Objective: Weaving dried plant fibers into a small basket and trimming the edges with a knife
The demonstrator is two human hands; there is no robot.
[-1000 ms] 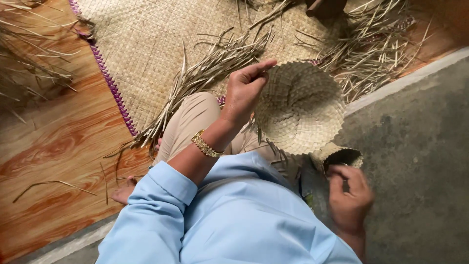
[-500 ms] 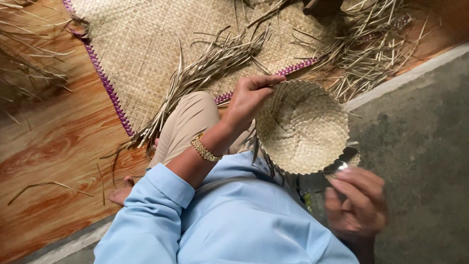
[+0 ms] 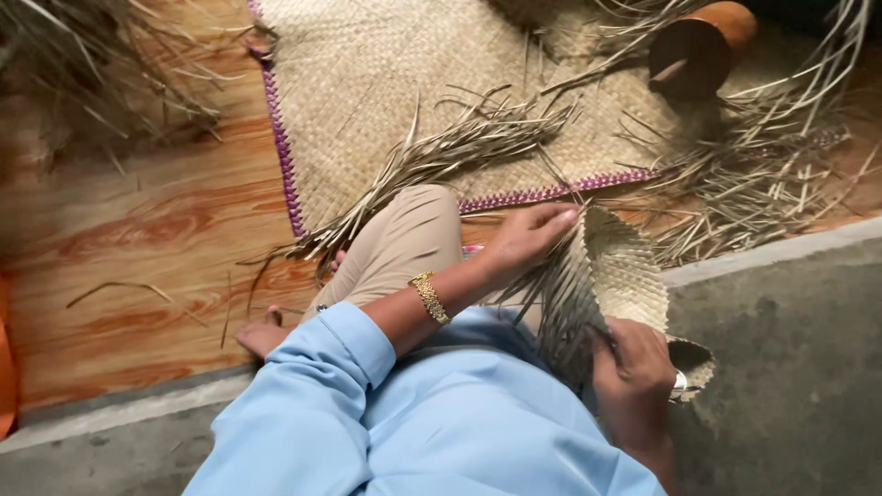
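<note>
A round woven straw piece (image 3: 617, 276), like a small hat or basket, is tilted on edge above my lap. My left hand (image 3: 528, 237), with a gold bracelet on the wrist, grips its upper rim with fingers along the edge. At the lower edge my right hand (image 3: 634, 377) is closed on the piece, with loose straw ends hanging between both hands. Some small object shows beside my right hand; I cannot tell what it is.
A large woven mat (image 3: 404, 83) with a purple edge lies on the wood-pattern floor (image 3: 138, 266). Bundles of loose dried straw (image 3: 441, 156) lie across it. A brown round wooden object (image 3: 700, 46) stands at the top right. Grey concrete floor (image 3: 790, 367) is at the right.
The woven piece has turned from lying flat, face up, to standing on edge. My right hand moved up from the floor and took hold of its lower edge.
</note>
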